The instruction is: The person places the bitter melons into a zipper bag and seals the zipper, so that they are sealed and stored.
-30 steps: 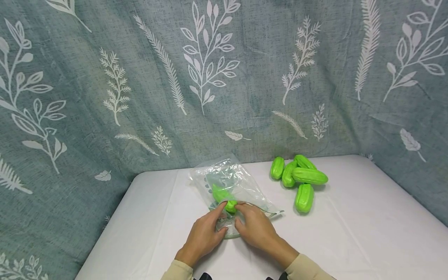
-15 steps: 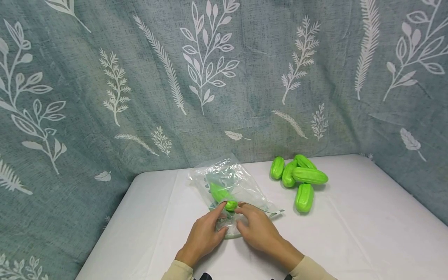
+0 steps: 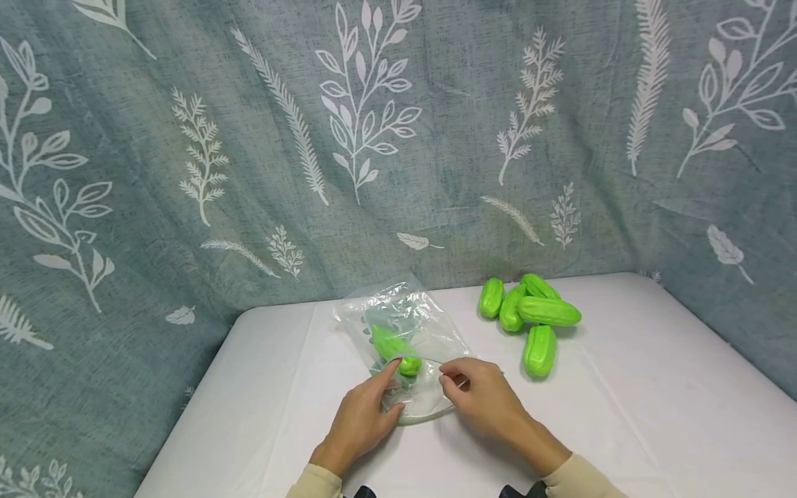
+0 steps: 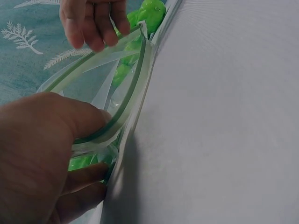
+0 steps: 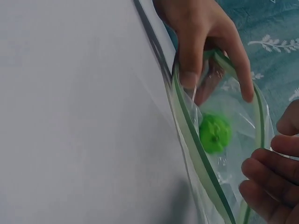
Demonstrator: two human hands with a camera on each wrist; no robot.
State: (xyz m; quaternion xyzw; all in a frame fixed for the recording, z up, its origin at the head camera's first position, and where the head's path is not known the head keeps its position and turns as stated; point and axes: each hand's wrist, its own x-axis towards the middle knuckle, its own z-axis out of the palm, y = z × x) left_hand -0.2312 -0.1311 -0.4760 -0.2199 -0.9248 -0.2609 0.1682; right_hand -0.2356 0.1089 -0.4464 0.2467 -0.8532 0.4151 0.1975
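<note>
A clear zip bag [image 3: 436, 325] lies flat on the white table with its mouth towards me. Inside it is a ridged green vegetable, like a small cucumber [image 3: 391, 342]; its end faces the opening in the right wrist view. My left hand [image 3: 361, 415] holds the mouth spread, thumb at the near rim and index finger at the far rim. Beside the mouth's right part is my right hand [image 3: 488, 398], fingers loosely bent, thumb and index tips a little apart. Its fingertips lie close to the green zip strip [image 5: 259, 116]; whether they touch it I cannot tell.
Several similar green vegetables [image 3: 548, 311] lie in a loose group behind and right of the bag, one nearer me [image 3: 539, 351]. A grey-green leaf-patterned curtain [image 3: 448, 138] hangs behind the white table [image 3: 647, 387].
My right hand has drawn back to the right, away from the vegetable at the bag's mouth. The left hand stays in place. The head view has shifted slightly.
</note>
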